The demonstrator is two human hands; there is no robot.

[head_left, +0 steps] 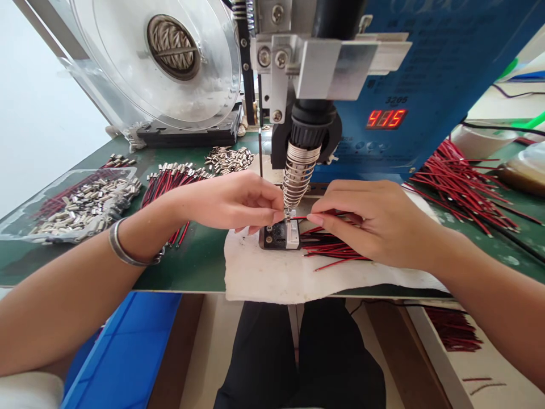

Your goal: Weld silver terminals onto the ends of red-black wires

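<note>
My right hand (361, 218) pinches a red wire (300, 217) between thumb and forefinger, its end at the small white fixture block (292, 234) under the machine's spring-wrapped soldering head (300, 170). From the other side, my left hand (242, 201) has its thumb and forefinger pressed together right at the fixture. Whatever is between those fingertips is too small to make out. Below my right hand, several red and black wires (336, 250) lie on a white cloth (272, 281).
A blue machine (404, 68) with a red-lit display stands behind. Left are a clear tray (25, 227) of small metal cylinders, a pile of them (230, 159), and wired bundles (174, 176). Red wires (460, 182) heap at right. A large clear reel (106, 57) stands at back left.
</note>
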